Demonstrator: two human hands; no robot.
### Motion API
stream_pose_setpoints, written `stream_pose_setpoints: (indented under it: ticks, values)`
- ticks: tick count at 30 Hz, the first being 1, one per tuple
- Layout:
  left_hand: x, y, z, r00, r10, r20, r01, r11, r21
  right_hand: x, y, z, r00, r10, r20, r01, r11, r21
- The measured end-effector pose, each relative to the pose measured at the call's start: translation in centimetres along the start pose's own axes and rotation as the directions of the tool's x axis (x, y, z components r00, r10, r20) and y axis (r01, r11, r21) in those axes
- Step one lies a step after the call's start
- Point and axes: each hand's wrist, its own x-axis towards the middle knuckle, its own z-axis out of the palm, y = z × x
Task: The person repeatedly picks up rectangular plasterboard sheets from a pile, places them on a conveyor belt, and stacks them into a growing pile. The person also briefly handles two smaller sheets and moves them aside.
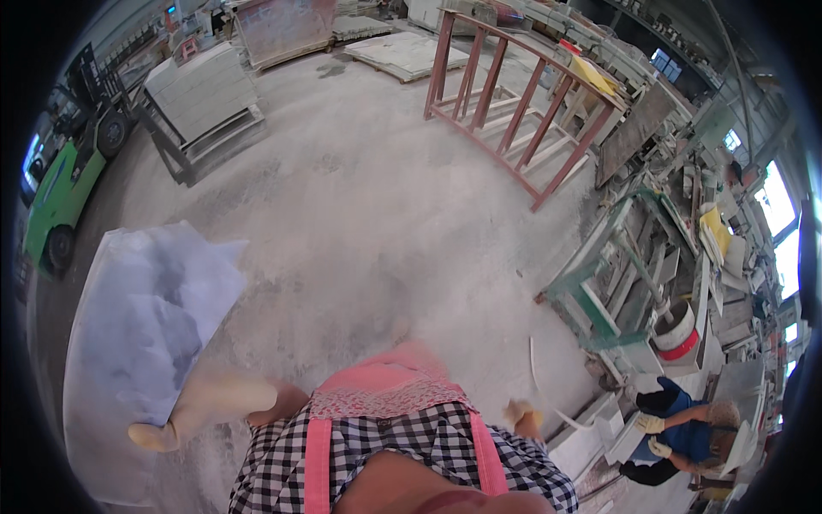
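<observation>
No packages, labels, signs or screens in view

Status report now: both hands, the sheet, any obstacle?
Left hand gloved, grips grey sheet. Right hand free. Red rack far ahead.

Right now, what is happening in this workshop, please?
A person in a checked shirt and pink apron stands on a dusty concrete floor. The gloved left hand grips the lower edge of a large pale stone slab. The right hand hangs free, holding nothing visible. At the lower right, a co-worker in blue bends over stone pieces beside a green machine frame.
</observation>
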Motion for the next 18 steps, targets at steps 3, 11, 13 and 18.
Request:
stream_pose_setpoints:
  ticks: [3, 11, 13, 18]
  values:
    - [2.1, -8.4, -1.5, 1.000, -0.012, -0.022, 0.011, 0.999, -0.048, 4.5, -3.2, -0.4, 0.973, 0.187, 0.133, -0.214, 0.950, 0.225]
    - [7.3, -31.3, -2.2, 0.932, 0.145, 0.332, -0.233, 0.942, 0.243, 24.2, -34.9, -44.9, 0.945, -0.131, -0.299, 0.162, 0.983, 0.083]
    - [8.8, -36.2, -2.7, 0.925, 0.125, 0.358, -0.207, 0.958, 0.199, 27.1, -46.1, -57.0, 0.814, -0.245, -0.527, 0.422, 0.873, 0.246]
    - [13.0, -51.2, -6.4, 0.909, 0.180, 0.376, -0.271, 0.940, 0.207, 29.3, -64.8, -74.2, 0.599, -0.590, -0.541, 0.715, 0.699, 0.030]
